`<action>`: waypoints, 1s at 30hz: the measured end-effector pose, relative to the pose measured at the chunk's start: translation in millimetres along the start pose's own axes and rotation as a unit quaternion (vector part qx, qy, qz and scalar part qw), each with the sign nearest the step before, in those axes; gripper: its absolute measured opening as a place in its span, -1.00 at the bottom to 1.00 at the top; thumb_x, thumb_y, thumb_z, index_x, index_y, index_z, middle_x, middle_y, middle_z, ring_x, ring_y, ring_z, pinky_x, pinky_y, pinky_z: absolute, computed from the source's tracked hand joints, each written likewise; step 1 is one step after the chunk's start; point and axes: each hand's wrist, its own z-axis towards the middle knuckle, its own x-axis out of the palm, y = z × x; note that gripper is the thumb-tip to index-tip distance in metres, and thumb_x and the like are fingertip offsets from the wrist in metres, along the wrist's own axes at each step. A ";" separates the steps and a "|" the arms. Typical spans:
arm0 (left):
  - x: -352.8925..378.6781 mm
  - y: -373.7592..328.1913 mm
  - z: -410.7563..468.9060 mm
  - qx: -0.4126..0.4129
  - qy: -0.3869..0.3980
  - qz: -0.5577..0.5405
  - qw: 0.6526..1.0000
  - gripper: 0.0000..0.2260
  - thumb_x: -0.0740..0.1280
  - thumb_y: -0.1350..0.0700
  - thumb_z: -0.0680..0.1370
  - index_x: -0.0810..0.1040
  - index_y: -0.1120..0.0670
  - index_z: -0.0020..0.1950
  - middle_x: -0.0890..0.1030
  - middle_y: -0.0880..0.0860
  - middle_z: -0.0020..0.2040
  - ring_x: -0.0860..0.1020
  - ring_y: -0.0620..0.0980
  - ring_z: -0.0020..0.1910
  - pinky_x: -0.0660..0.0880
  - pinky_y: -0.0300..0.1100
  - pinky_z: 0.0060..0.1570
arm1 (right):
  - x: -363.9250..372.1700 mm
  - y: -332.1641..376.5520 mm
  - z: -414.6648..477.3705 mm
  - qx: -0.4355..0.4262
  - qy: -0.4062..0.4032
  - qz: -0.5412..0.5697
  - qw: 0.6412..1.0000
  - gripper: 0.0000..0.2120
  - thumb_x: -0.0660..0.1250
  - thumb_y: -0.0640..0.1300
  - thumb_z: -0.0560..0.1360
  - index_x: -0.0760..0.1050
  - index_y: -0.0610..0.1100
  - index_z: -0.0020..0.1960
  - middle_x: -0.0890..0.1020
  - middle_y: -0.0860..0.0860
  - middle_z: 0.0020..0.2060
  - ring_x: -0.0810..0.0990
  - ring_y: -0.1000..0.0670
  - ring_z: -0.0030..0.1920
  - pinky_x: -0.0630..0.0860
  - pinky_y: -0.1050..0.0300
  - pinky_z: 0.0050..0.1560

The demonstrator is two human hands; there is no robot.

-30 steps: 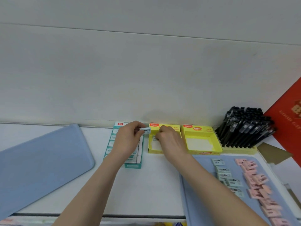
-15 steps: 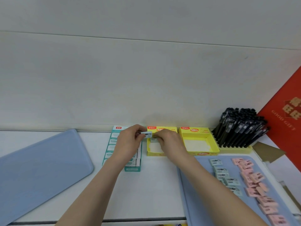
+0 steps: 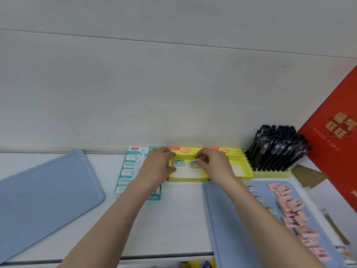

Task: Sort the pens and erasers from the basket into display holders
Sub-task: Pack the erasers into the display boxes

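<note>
Two bare arms reach over the white table (image 3: 173, 219) to a yellow box (image 3: 187, 179) by the far wall. The right hand (image 3: 214, 165) is over the middle of this box. Its thumb and fingers are pressed together on a small blue-grey eraser (image 3: 194, 163), held just above the box floor. A second eraser (image 3: 178, 163) lies flat in the far left part of the same box, just beside the held one but not touching it.

The left hand (image 3: 157, 167) sits at the left wall of the yellow box with its fingers bent. I cannot tell if it grips the box or only rests there.

A teal box (image 3: 131, 171) full of erasers lies left of the yellow box, partly under the left arm. Another yellow box (image 3: 249, 171) stands to the right, touching the first. Right of that, black pens (image 3: 276, 147) stand close together in a holder (image 3: 270, 173).

Near the right arm is a blue tray (image 3: 210, 209). A long row of pink erasers (image 3: 289, 207) lies on it, with a few blue erasers (image 3: 252, 187) beside them. An upside-down blue tray (image 3: 38, 196) lies far left. A red bag (image 3: 336, 142) leans at the right.
</note>
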 end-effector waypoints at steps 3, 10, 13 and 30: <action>1.3 -0.4 1.0 0.010 -0.009 0.022 1.000 -0.57 0.36 0.03 0.56 0.44 0.01 0.42 0.39 -0.02 0.42 0.32 0.02 0.36 0.25 -0.16 0.32 | 9.9 4.0 6.6 -0.027 0.006 -0.056 0.998 -0.85 0.36 -0.18 0.50 0.66 -0.06 0.03 0.69 0.00 -0.12 0.61 -0.05 -0.03 0.39 0.16 -0.07; 3.2 0.7 2.6 0.028 -0.016 0.014 0.999 -0.63 0.37 0.07 0.55 0.50 -0.01 0.36 0.42 -0.02 0.37 0.37 0.00 0.31 0.30 -0.16 0.29 | 18.9 0.9 7.3 -0.077 0.006 -0.139 0.987 -0.82 0.35 -0.18 0.52 0.63 -0.11 0.10 0.55 -0.06 0.01 0.56 -0.12 0.02 0.30 0.13 -0.11; 3.2 -0.1 3.6 0.027 -0.020 0.006 0.999 -0.63 0.36 0.11 0.55 0.51 0.00 0.36 0.41 -0.04 0.36 0.43 -0.03 0.27 0.35 -0.22 0.25 | 24.5 4.6 7.2 -0.105 0.036 -0.190 0.976 -0.79 0.30 -0.19 0.54 0.63 -0.10 0.13 0.57 -0.07 0.02 0.55 -0.15 0.04 0.33 0.07 -0.11; 26.9 -14.0 3.3 0.073 -0.142 -0.003 0.987 -0.76 0.43 0.32 0.35 0.69 0.11 -0.02 0.61 0.10 -0.02 0.52 0.20 0.02 0.41 -0.06 0.07 | -71.6 -26.0 -33.9 0.005 -0.084 -0.073 0.994 -0.82 0.36 -0.25 0.48 0.69 -0.04 -0.06 0.72 0.02 -0.13 0.65 -0.03 -0.05 0.52 0.09 0.04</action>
